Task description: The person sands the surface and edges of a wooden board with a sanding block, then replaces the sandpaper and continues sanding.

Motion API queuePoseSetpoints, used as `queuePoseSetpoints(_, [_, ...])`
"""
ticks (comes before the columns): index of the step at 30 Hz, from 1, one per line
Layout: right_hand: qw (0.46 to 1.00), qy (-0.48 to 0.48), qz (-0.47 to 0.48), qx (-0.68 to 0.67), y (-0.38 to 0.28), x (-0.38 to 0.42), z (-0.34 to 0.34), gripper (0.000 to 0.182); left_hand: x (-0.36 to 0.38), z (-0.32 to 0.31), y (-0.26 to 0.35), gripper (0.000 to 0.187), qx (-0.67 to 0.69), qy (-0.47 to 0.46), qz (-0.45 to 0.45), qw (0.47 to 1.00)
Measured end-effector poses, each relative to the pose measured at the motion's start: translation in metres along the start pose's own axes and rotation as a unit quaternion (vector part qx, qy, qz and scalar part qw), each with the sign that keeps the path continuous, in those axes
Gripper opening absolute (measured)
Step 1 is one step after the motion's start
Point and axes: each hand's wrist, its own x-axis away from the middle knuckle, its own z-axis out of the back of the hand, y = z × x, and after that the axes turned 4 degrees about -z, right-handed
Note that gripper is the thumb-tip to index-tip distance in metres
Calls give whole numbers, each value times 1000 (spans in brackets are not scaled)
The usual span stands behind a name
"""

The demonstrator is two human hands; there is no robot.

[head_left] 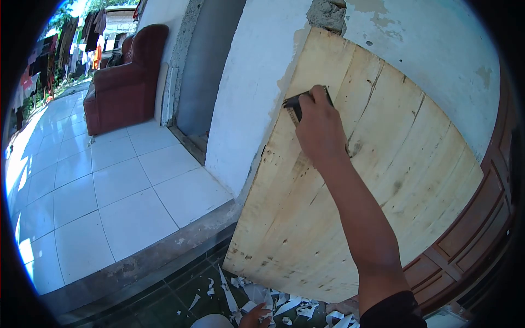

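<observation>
My right hand [321, 123] is closed around a dark sanding block [293, 104] with a tan lower edge. It presses the block against the upper left part of a large pale wooden panel [394, 164]. Dark cracks, knots and stains mark the panel's boards, and it leans on the wall. Low in the view, my left hand [255, 317] shows only in part, near the floor scraps; its fingers look apart and nothing is visible in them.
Torn white scraps [295, 306] litter the dark green tiles below the panel. A raised white tiled floor [120, 197] with a concrete edge lies left. On it stands a red armchair [128, 82], by a doorway [210, 65]. A brown panelled door [470, 224] is at right.
</observation>
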Motion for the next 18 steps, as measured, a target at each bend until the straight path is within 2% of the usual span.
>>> queuePoseSetpoints(2, [994,-95,46,-13,-31,76,-32,9,-2,4,16,28,0,-21,42,999])
queuePoseSetpoints(3, [981,-172,95,-2,-48,114,-43,14,-1,1,14,29,17,-22,52,998])
queuePoseSetpoints(4, [966,-198,162,31,-54,152,-66,16,1,1,13,30,32,-22,61,997])
queuePoseSetpoints(7, [963,-194,186,2,-50,142,-57,14,8,1,11,29,-6,-21,42,999])
queuePoseSetpoints(8, [964,-188,186,-11,-43,119,-48,14,12,-18,-21,29,102,0,12,995])
queuePoseSetpoints(9, [978,-145,151,11,-35,85,-34,12,22,-49,-80,29,208,20,-17,978])
queuePoseSetpoints(10, [989,-100,107,0,-20,43,-21,11,28,-68,-111,28,313,38,-43,948])
queuePoseSetpoints(11, [997,-34,69,10,-1,0,-1,10,27,-54,-85,28,200,9,-21,980])
queuePoseSetpoints(12, [1000,-2,14,20,18,-43,23,8,21,-20,-24,29,82,-19,1,996])
queuePoseSetpoints(13, [997,63,4,51,40,-78,37,8,16,-5,11,29,-37,-44,22,998])
queuePoseSetpoints(14, [991,123,10,61,56,-104,38,9,12,-15,6,29,-45,-24,-16,999])
queuePoseSetpoints(16, [986,140,35,79,46,-108,18,12,12,-29,-12,30,-66,14,-88,994])
queuePoseSetpoints(18, [998,25,52,-6,-9,-52,-3,17,7,-26,3,30,-28,-19,-38,999])
